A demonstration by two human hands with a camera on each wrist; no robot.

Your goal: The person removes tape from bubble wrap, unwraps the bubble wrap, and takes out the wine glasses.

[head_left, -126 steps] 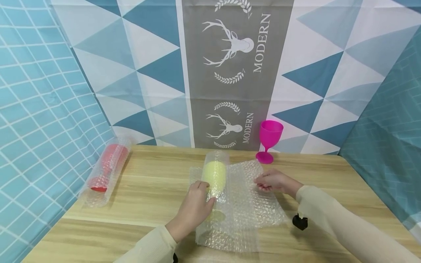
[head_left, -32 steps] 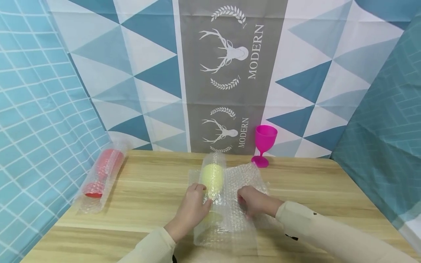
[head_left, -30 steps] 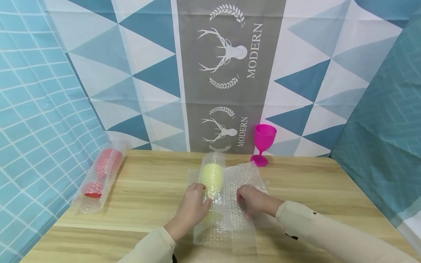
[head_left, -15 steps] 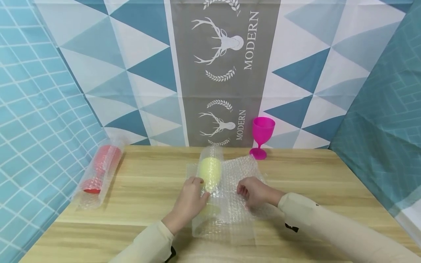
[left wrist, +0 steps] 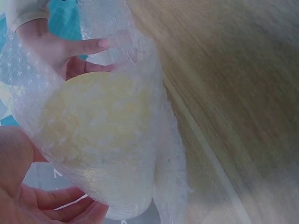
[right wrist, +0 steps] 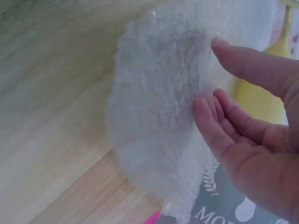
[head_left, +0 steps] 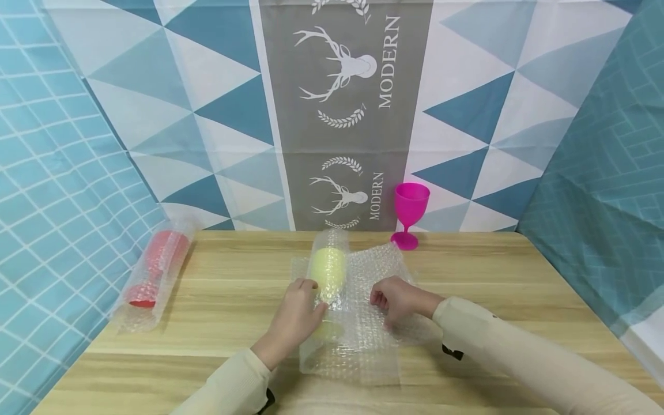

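A yellow goblet lies on its side under clear bubble wrap, bowl toward the back and foot toward the front. My left hand holds the wrapped goblet from its left side, fingers and thumb around the stem area. To the right, my right hand is at the loose part of the wrap. The right wrist view shows its thumb and fingertips spread apart, touching the sheet. In the left wrist view, the goblet bowl shows cloudy through the plastic.
A red goblet rolled in bubble wrap lies at the table's left edge. An uncovered pink goblet stands upright at the back, close to the wrap's far corner. Patterned cloth hangs behind the wooden table.
Since about four seconds ago, my right hand has moved left, and the wrap's right flap spreads less far to the right. My left hand keeps its hold. Over the last second the hands barely move.
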